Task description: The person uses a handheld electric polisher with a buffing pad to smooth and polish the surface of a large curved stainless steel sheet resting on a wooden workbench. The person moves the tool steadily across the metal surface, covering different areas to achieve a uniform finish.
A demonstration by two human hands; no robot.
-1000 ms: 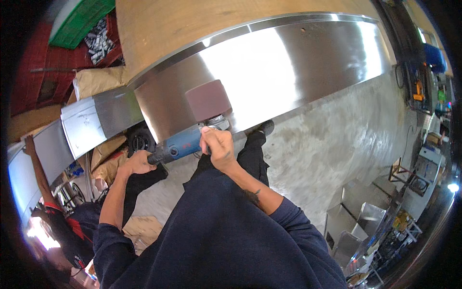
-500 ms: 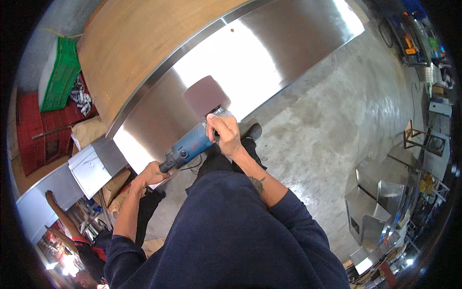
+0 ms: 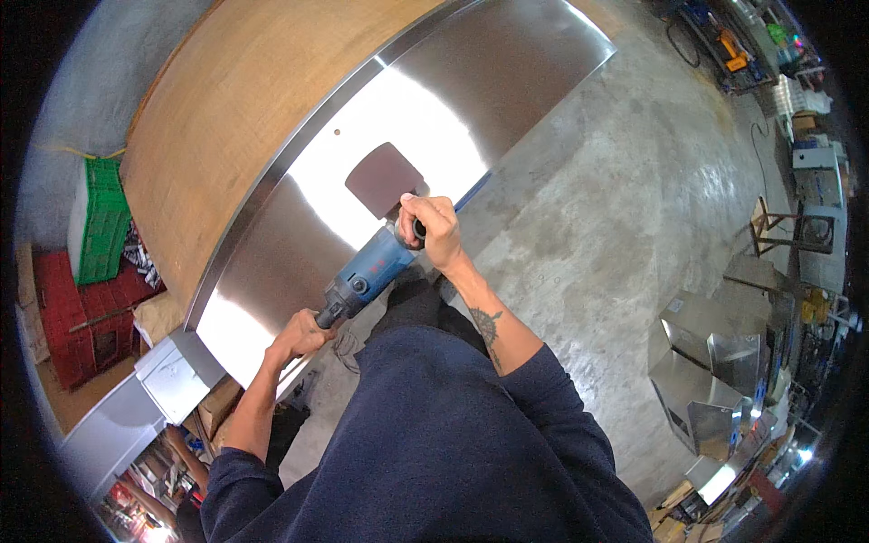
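Both my hands hold a blue electric drum sander. My left hand is wrapped round its dark rear grip. My right hand is closed round the front handle beside the drum. The wide brown abrasive drum lies over a long brushed stainless-steel sheet, and appears to rest on it. A small hole shows in the sheet just beyond the drum. Glare whitens the metal around it.
A raised metal lip divides the sheet from a wooden board behind. Green and red crates stand left. At lower left, another person's arm reaches toward a grey panel. Bent metal parts and a small stool frame stand right.
My hands and the sander have moved rightward along the steel sheet, bringing the drum closer to the small hole. My view has shifted the same way. Both grips stay closed.
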